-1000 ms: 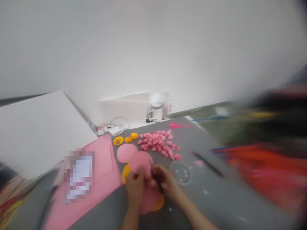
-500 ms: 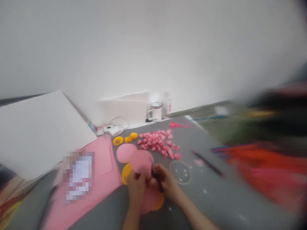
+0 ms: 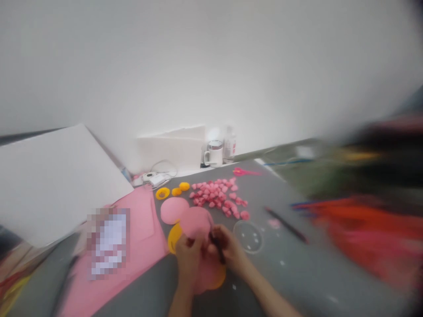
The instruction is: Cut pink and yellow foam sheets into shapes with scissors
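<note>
Pink disc (image 3: pixel 194 219) nudged rightward, left grip (image 3: pixel 187 255) pinching it, right grip (image 3: pixel 231 252) clasping dark tool (image 3: pixel 218 250), slanting forward

Head camera looking forward and down, facing wall (image 3: pixel 211 66), overlooking table (image 3: pixel 284 281), left hand (image 3: pixel 187 252), right hand (image 3: pixel 228 248) showing near.

– What does the left hand (image 3: pixel 187 255) hold?
– A pink disc (image 3: pixel 194 220); the right hand (image 3: pixel 229 250) grips a dark tool (image 3: pixel 218 250) at its edge.
– And beyond?
– Small pink pieces (image 3: pixel 211 193), with a mug (image 3: pixel 216 155) behind.
</note>
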`<control>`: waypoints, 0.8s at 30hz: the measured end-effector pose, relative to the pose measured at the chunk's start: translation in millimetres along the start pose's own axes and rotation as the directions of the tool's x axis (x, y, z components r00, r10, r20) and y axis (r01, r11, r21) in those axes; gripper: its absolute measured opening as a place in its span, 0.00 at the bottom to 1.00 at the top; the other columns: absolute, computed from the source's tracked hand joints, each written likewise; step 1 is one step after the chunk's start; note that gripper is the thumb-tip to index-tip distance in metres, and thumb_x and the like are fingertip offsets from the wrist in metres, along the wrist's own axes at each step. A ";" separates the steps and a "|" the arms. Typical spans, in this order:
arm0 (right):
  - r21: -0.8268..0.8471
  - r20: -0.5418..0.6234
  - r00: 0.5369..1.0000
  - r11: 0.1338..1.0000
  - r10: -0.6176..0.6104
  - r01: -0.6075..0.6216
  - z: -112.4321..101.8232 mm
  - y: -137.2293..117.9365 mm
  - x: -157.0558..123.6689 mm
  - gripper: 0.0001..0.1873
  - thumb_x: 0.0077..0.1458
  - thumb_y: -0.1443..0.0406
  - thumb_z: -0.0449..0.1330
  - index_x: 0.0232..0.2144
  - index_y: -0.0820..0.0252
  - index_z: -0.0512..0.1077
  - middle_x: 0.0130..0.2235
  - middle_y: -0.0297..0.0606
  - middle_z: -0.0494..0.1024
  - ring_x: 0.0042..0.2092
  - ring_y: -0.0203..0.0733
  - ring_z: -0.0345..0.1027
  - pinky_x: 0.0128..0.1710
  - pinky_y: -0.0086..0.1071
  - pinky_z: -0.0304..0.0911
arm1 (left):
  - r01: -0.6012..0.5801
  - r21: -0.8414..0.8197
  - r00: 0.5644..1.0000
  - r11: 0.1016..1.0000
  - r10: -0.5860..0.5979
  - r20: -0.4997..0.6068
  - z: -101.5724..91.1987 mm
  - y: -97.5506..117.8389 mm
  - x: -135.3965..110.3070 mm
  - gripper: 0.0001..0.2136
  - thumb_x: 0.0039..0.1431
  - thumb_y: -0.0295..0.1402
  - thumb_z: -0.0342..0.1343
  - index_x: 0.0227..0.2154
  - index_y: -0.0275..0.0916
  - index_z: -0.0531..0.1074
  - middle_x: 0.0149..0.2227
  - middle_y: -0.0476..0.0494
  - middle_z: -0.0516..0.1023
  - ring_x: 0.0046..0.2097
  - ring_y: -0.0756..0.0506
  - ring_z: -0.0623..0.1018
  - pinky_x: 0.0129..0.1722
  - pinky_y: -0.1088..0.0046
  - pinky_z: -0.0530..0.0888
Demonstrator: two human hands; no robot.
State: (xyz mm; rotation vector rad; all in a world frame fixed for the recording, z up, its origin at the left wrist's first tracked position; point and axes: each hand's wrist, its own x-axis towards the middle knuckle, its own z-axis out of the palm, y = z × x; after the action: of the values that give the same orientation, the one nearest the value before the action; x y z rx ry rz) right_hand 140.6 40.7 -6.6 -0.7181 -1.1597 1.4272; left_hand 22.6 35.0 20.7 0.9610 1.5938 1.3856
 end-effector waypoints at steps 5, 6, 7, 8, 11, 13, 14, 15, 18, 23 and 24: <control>-0.015 -0.023 1.000 1.000 -0.011 0.011 -2.8 1.8 1.2 0.24 0.36 0.57 0.70 0.33 0.56 0.64 0.26 0.30 0.68 0.27 0.35 0.62 0.26 0.26 0.59 | 0.005 0.007 1.000 1.000 -0.005 0.017 -0.7 0.8 0.3 0.15 0.39 0.42 0.61 0.12 0.36 0.66 0.11 0.53 0.64 0.16 0.53 0.64 0.16 0.78 0.60; -0.019 -0.024 1.000 1.000 -0.006 0.006 -3.3 1.7 1.3 0.24 0.36 0.57 0.70 0.33 0.56 0.64 0.25 0.29 0.68 0.27 0.35 0.62 0.26 0.26 0.59 | 0.005 0.007 1.000 1.000 -0.005 0.024 -0.9 1.0 0.4 0.15 0.40 0.42 0.60 0.12 0.36 0.66 0.11 0.53 0.64 0.16 0.53 0.64 0.16 0.78 0.60; -0.023 -0.025 1.000 1.000 0.000 0.000 -3.5 1.7 1.3 0.24 0.36 0.58 0.70 0.33 0.56 0.64 0.25 0.29 0.67 0.27 0.35 0.62 0.26 0.26 0.59 | 0.003 0.005 0.999 1.000 -0.004 0.035 -1.1 1.2 0.4 0.15 0.41 0.41 0.60 0.13 0.36 0.66 0.11 0.53 0.64 0.17 0.53 0.63 0.16 0.78 0.60; -0.028 -0.024 1.000 1.000 0.005 -0.006 -3.7 1.7 1.3 0.24 0.36 0.58 0.70 0.33 0.56 0.64 0.25 0.29 0.67 0.27 0.35 0.62 0.26 0.26 0.59 | 0.003 0.004 0.999 1.000 -0.003 0.048 -1.4 1.5 0.3 0.15 0.42 0.41 0.59 0.13 0.36 0.66 0.12 0.53 0.64 0.17 0.53 0.63 0.16 0.78 0.60; -0.037 -0.027 1.000 0.999 0.000 -0.001 -3.1 1.8 1.3 0.23 0.37 0.57 0.70 0.32 0.57 0.64 0.25 0.30 0.68 0.27 0.34 0.62 0.26 0.25 0.58 | 0.006 -0.004 0.997 1.000 -0.005 0.081 -2.2 1.7 0.4 0.14 0.44 0.41 0.58 0.16 0.35 0.67 0.12 0.53 0.64 0.17 0.53 0.63 0.17 0.78 0.60; -0.031 -0.029 1.000 0.999 -0.009 0.008 -2.3 1.9 1.3 0.22 0.38 0.56 0.69 0.32 0.57 0.64 0.25 0.30 0.67 0.27 0.34 0.61 0.25 0.25 0.58 | 0.005 -0.016 0.996 1.000 -0.004 0.087 -2.5 0.8 0.8 0.14 0.45 0.41 0.58 0.17 0.35 0.67 0.13 0.53 0.65 0.17 0.53 0.63 0.17 0.78 0.60; -0.027 -0.028 1.000 1.000 -0.009 0.008 -1.9 1.8 1.4 0.22 0.38 0.56 0.69 0.32 0.57 0.64 0.25 0.30 0.67 0.27 0.34 0.61 0.25 0.25 0.58 | 0.003 -0.022 0.996 1.000 -0.001 0.087 -2.6 0.1 1.1 0.14 0.45 0.41 0.58 0.17 0.35 0.67 0.13 0.53 0.65 0.17 0.53 0.64 0.17 0.78 0.60; -0.026 -0.030 1.000 1.000 -0.009 0.008 -1.4 1.6 1.5 0.22 0.37 0.56 0.69 0.31 0.57 0.65 0.25 0.30 0.67 0.26 0.34 0.60 0.25 0.25 0.57 | -0.003 -0.029 0.996 1.000 0.006 0.084 -2.6 -0.5 1.4 0.14 0.45 0.41 0.58 0.17 0.36 0.66 0.13 0.53 0.65 0.17 0.53 0.63 0.17 0.78 0.60; -0.040 -0.049 0.999 0.999 -0.001 -0.001 -0.2 -0.6 1.8 0.22 0.36 0.56 0.70 0.31 0.57 0.65 0.24 0.29 0.67 0.26 0.34 0.60 0.23 0.24 0.56 | -0.026 -0.038 0.997 0.999 0.028 0.076 -2.7 -0.9 1.7 0.15 0.46 0.41 0.58 0.15 0.36 0.64 0.13 0.54 0.64 0.17 0.54 0.63 0.17 0.78 0.60; -0.074 -0.048 0.999 0.997 0.022 -0.025 1.1 -6.2 1.3 0.22 0.36 0.56 0.70 0.30 0.56 0.65 0.24 0.30 0.67 0.25 0.34 0.59 0.21 0.24 0.56 | -0.042 -0.057 0.997 0.997 0.045 0.060 -4.3 1.1 0.6 0.15 0.47 0.40 0.57 0.14 0.37 0.62 0.14 0.54 0.64 0.17 0.54 0.63 0.18 0.79 0.61; -0.079 -0.044 0.999 0.997 0.021 -0.024 1.0 -6.8 1.0 0.21 0.36 0.55 0.69 0.30 0.57 0.65 0.23 0.30 0.67 0.24 0.34 0.60 0.21 0.24 0.56 | -0.044 -0.065 0.997 0.997 0.048 0.060 -4.6 1.1 0.4 0.15 0.47 0.40 0.57 0.14 0.37 0.62 0.14 0.54 0.64 0.17 0.54 0.63 0.18 0.79 0.61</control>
State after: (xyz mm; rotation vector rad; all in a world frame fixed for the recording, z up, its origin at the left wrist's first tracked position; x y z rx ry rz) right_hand 141.9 40.8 0.2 -0.8161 -1.1835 1.3839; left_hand 18.3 33.7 22.2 0.9991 1.4819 1.4157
